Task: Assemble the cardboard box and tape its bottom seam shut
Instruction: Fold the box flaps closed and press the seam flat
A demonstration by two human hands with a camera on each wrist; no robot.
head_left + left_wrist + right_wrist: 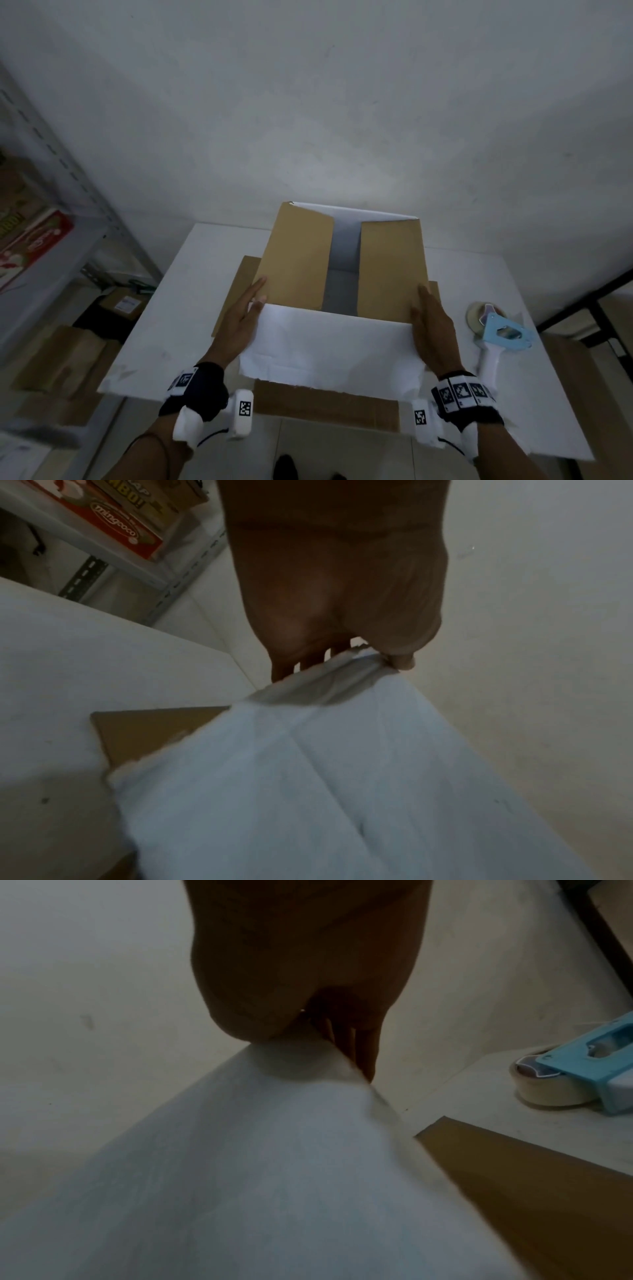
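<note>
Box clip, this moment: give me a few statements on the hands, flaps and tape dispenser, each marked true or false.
1. Both hands hold the box at its near corners. True: the left hand and right hand each hold an end of the near white flap.
2. The two brown flaps meet with no gap. False: a gap between them shows the inside.
3. The tape dispenser is in the right hand. False: it lies on the table, right of the box.
4. Tape already covers the seam. False: none is visible on the flaps.
5. Flat cardboard lies under the box. True.
</note>
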